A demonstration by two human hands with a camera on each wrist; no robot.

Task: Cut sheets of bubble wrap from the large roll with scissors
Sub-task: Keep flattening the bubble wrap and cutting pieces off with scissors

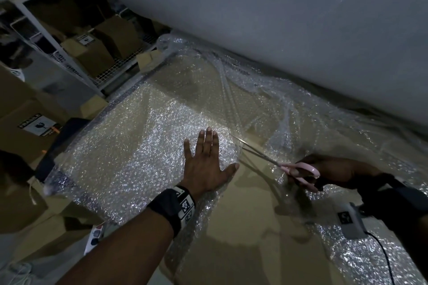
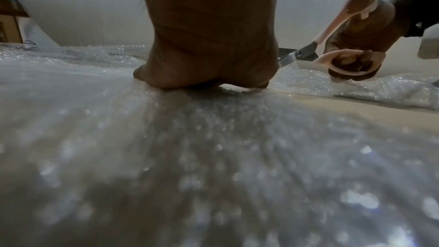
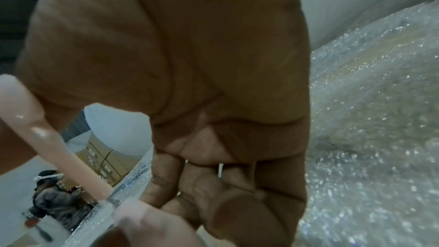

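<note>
Mid-cut on bubble wrap sheet (image 1: 143, 146), spread flat over cardboard (image 1: 231, 227), large roll (image 1: 278, 18) lying just behind.

Left hand (image 1: 206, 164): fingers straight, spread, pressing sheet flat just beside cut line. We keep it there for tension, thumb clear of blades.

Right hand (image 1: 333, 171): fingers curled through pink loops of scissors (image 1: 278, 162); blades parted, tips in film.

We judge: long, smooth closes, blades low, straight toward far edge; creased film near roll may snag, so go slower.
</note>
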